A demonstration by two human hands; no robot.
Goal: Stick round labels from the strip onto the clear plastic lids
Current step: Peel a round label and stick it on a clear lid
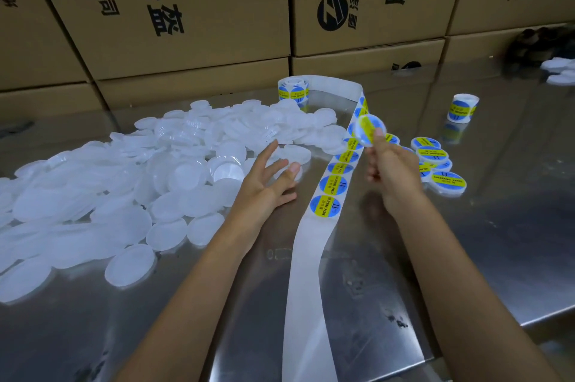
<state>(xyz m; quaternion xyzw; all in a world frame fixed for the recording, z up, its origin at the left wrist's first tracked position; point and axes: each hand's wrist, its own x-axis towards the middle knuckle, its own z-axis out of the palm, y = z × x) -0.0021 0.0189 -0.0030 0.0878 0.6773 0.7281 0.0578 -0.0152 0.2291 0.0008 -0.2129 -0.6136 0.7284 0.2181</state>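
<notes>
A white backing strip (311,257) runs down the middle of the steel table, carrying several round blue-and-yellow labels (325,206). It unrolls from a label roll (293,90) at the back. My right hand (392,170) pinches a labelled clear lid (370,128) and holds it up above the strip. My left hand (270,182) lies open with fingers spread, reaching toward a bare lid (295,153) at the edge of a big pile of clear lids (140,182) on the left. A small group of labelled lids (441,164) lies to the right of my right hand.
A second label roll (462,108) stands at the right rear. Cardboard boxes (193,8) wall off the back of the table. More white lids (560,70) sit at the far right. The table's front right edge (547,319) is close to my right forearm.
</notes>
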